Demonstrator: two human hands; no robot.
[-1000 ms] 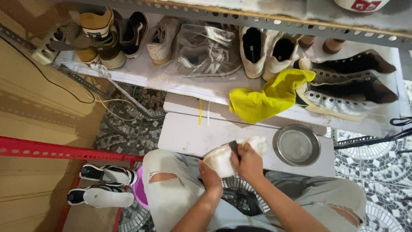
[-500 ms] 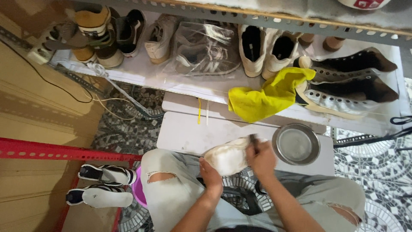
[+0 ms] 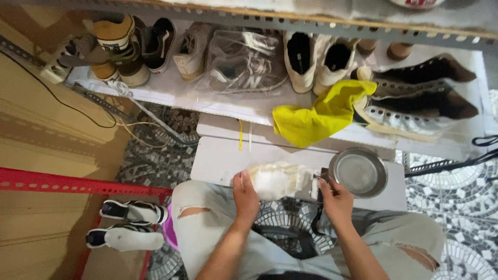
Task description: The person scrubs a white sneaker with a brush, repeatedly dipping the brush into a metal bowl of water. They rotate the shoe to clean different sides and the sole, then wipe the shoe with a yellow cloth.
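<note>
I see the white shoe [image 3: 277, 180] lying w/ long axis L–R over the bench edge, left hand [image 3: 245, 196] clamped on its near end, right hand [image 3: 336, 199] closed on a brush [image 3: 317, 182] just beside its right end.

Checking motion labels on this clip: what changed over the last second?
The right hand with its brush slid off the middle of the white shoe to its end by the metal bowl. The left hand shifted its grip and the shoe turned. Unchanged: the yellow cloth, the bowl and the shoes on the shelf.
</note>
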